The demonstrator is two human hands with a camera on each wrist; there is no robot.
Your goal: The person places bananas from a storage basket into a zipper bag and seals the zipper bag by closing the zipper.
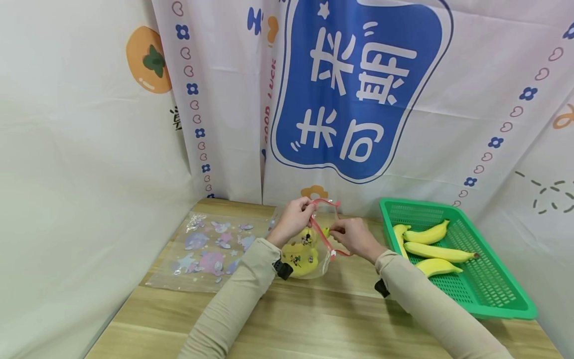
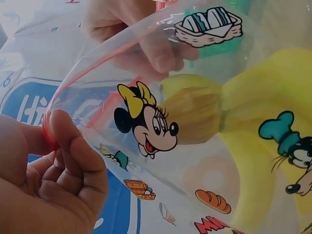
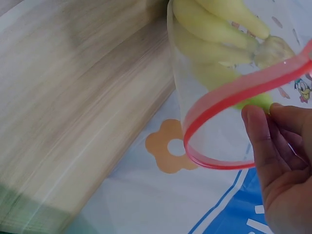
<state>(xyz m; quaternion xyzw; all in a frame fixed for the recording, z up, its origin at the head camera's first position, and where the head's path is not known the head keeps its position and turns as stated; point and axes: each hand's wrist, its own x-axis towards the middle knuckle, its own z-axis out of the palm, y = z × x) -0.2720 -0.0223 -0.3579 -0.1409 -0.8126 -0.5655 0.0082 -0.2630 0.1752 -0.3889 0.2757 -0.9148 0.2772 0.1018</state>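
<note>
The left hand (image 1: 293,218) pinches the red zip rim (image 1: 321,233) of a clear bag (image 1: 324,269) between thumb and curled fingers. The right hand (image 1: 356,237), at the right of the bag's gaping mouth, pinches a green tip (image 3: 257,101) with thumb and forefinger; its other fingers are curled in.

The clear bag, printed with cartoon figures, stands at the middle of the wooden table (image 1: 314,319). In it is a bunch of yellow bananas (image 2: 261,90), its brown stem (image 2: 192,114) towards the mouth. The prints and the glossy film partly cover the bunch, so its bananas are hard to count; the left wrist view cuts it off at the right.

To the left, a second clear bag (image 1: 175,284) with purple and pink prints lies flat, its right end partly hidden by the left arm. To the right stands a green basket (image 1: 515,294) holding four bananas (image 1: 441,252); the leftmost and nearest are partly hidden at their near-left ends. The right sleeve (image 1: 430,294) passes in front of the basket's near-left side. Beyond the table hangs a printed cloth (image 1: 233,99), cut off at the top.
</note>
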